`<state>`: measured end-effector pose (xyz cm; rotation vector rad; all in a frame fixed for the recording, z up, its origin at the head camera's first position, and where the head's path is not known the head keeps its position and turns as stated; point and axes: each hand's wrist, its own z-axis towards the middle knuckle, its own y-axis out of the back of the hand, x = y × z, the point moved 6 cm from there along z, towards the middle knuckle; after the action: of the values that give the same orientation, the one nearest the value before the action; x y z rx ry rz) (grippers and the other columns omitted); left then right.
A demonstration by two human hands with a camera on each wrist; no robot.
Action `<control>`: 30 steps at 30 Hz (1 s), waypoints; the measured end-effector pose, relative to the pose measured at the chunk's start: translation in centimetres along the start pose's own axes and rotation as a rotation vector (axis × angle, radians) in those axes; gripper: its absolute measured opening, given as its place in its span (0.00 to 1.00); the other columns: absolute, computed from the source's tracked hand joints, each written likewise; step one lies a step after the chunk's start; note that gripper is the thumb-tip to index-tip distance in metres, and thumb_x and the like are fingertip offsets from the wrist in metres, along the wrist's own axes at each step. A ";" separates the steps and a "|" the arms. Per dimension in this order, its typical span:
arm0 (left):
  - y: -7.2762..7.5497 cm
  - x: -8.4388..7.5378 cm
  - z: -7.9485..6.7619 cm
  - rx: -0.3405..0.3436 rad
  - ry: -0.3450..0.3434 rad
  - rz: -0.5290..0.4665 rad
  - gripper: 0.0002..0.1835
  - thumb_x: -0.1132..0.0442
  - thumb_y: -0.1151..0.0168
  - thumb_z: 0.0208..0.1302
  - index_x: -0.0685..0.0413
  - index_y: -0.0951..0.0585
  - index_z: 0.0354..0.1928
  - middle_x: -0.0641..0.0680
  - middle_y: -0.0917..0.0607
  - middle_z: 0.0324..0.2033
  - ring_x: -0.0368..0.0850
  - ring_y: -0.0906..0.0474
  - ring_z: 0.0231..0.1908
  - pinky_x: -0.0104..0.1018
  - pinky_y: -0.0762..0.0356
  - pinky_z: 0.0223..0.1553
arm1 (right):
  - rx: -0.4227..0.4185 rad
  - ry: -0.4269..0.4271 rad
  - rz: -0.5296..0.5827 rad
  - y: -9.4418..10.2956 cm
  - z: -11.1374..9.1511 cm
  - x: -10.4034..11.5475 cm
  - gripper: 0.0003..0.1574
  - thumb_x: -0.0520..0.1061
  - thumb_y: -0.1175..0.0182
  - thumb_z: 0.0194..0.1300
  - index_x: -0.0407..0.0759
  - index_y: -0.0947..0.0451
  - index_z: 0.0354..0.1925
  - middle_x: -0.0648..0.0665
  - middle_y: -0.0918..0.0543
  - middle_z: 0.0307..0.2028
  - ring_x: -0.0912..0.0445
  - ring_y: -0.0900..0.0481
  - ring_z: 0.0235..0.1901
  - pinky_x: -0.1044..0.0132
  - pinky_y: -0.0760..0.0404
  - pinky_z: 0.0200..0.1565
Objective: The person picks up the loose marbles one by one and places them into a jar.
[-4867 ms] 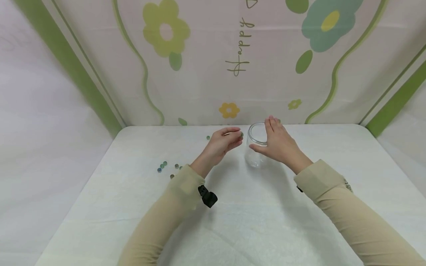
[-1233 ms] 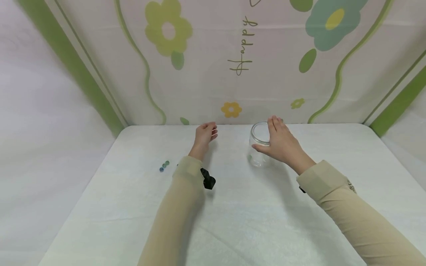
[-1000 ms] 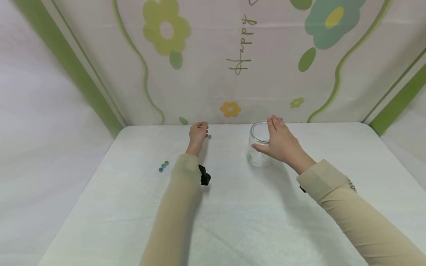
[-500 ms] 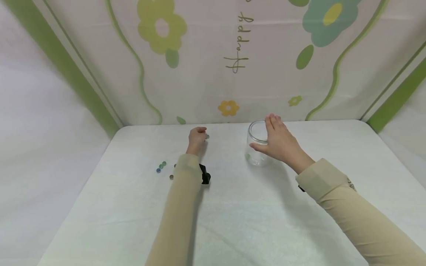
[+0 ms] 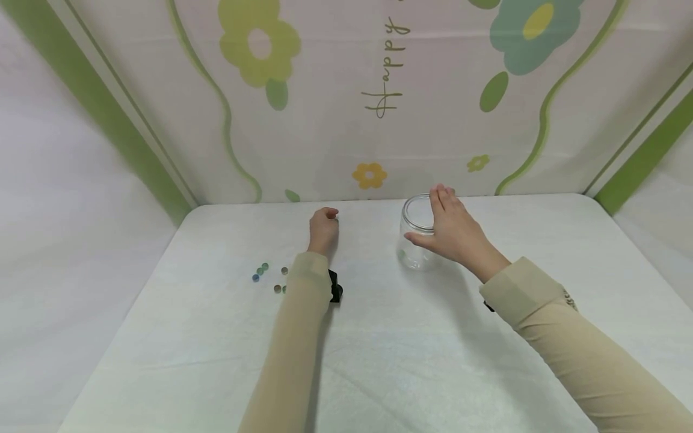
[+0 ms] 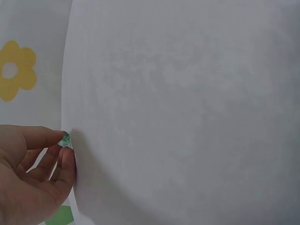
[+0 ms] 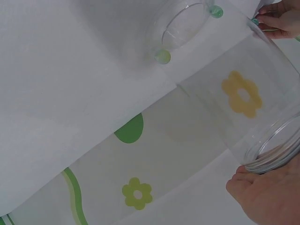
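At the back of the table, my left hand (image 5: 323, 230) pinches a green glass marble (image 6: 64, 138) between thumb and fingertip, seen best in the left wrist view. My right hand (image 5: 457, 234) spans the mouth of a clear glass jar (image 5: 415, 255), thumb on the near side and fingers on the far side, and holds it upright. Through the glass in the right wrist view show a yellow-green marble (image 7: 163, 56) and a green marble (image 7: 216, 11) by the jar's base. The fingers' far sides are hidden in the head view.
Several marbles lie on the left of the white-covered table: a blue marble (image 5: 256, 278), a green marble (image 5: 264, 266) and a brownish marble (image 5: 277, 288) among them. The left sleeve (image 5: 305, 313) partly covers this group. A flower-printed curtain (image 5: 319, 144) rises along the back edge.
From beside the jar's mouth, my left hand has moved left to the table's back and now pinches the green marble that lay there. A green marble now shows inside the jar. The right hand stays put.
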<state>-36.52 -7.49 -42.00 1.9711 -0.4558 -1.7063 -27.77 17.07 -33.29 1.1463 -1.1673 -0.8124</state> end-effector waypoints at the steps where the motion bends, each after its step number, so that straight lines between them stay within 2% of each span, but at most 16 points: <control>1: 0.0 0.0 0.0 0.000 -0.001 0.003 0.18 0.74 0.53 0.66 0.62 0.24 0.56 0.60 0.21 0.55 0.55 0.27 0.58 0.44 0.26 0.61 | 0.001 -0.001 -0.001 0.0 0.0 0.0 0.65 0.67 0.45 0.63 0.25 0.63 0.72 0.26 0.61 0.73 0.35 0.64 0.74 0.44 0.59 0.76; 9: -0.2 0.4 0.0 -0.041 -0.027 0.070 0.17 0.75 0.52 0.65 0.61 0.22 0.53 0.60 0.19 0.51 0.54 0.24 0.53 0.43 0.23 0.57 | -0.002 0.006 0.005 0.1 -0.1 0.3 0.64 0.66 0.44 0.62 0.24 0.62 0.72 0.26 0.61 0.73 0.35 0.63 0.74 0.44 0.58 0.75; 16: -0.1 0.6 0.0 -0.064 -0.047 0.051 0.16 0.74 0.51 0.65 0.62 0.22 0.52 0.61 0.19 0.49 0.55 0.24 0.51 0.44 0.23 0.55 | 0.003 0.002 0.005 -0.1 0.0 0.2 0.64 0.66 0.44 0.62 0.24 0.62 0.72 0.26 0.61 0.73 0.35 0.64 0.74 0.44 0.58 0.76; 20: 0.1 0.5 0.0 -0.052 -0.031 -0.021 0.16 0.72 0.49 0.67 0.62 0.23 0.54 0.61 0.20 0.50 0.55 0.25 0.52 0.44 0.24 0.55 | 0.003 0.000 0.000 -0.1 0.1 0.3 0.64 0.67 0.44 0.63 0.24 0.62 0.72 0.26 0.61 0.73 0.35 0.63 0.74 0.44 0.58 0.75; 24: 0.4 0.2 -0.2 -0.024 0.017 -0.120 0.16 0.69 0.47 0.67 0.62 0.23 0.56 0.61 0.20 0.51 0.53 0.25 0.51 0.42 0.24 0.56 | 0.008 -0.001 -0.003 -0.1 0.2 0.3 0.65 0.67 0.44 0.63 0.25 0.63 0.72 0.26 0.61 0.73 0.35 0.64 0.74 0.44 0.58 0.75; 26: 0.5 -0.1 -0.4 -0.003 0.038 -0.196 0.17 0.68 0.47 0.67 0.63 0.24 0.57 0.62 0.21 0.52 0.52 0.25 0.51 0.41 0.23 0.56 | 0.009 -0.001 -0.002 -0.1 0.3 0.3 0.65 0.67 0.44 0.63 0.25 0.63 0.72 0.26 0.61 0.73 0.35 0.64 0.74 0.44 0.58 0.75; 30: 0.6 -0.7 -0.7 0.062 0.092 -0.412 0.20 0.67 0.46 0.68 0.63 0.27 0.60 0.63 0.23 0.56 0.54 0.24 0.55 0.40 0.22 0.58 | 0.010 0.000 -0.004 0.0 0.4 0.4 0.65 0.67 0.44 0.63 0.25 0.63 0.72 0.26 0.61 0.73 0.35 0.63 0.74 0.43 0.58 0.75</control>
<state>-35.95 -7.52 -41.04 2.2979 -0.0703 -1.8449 -28.04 16.62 -33.22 1.1574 -1.1705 -0.8107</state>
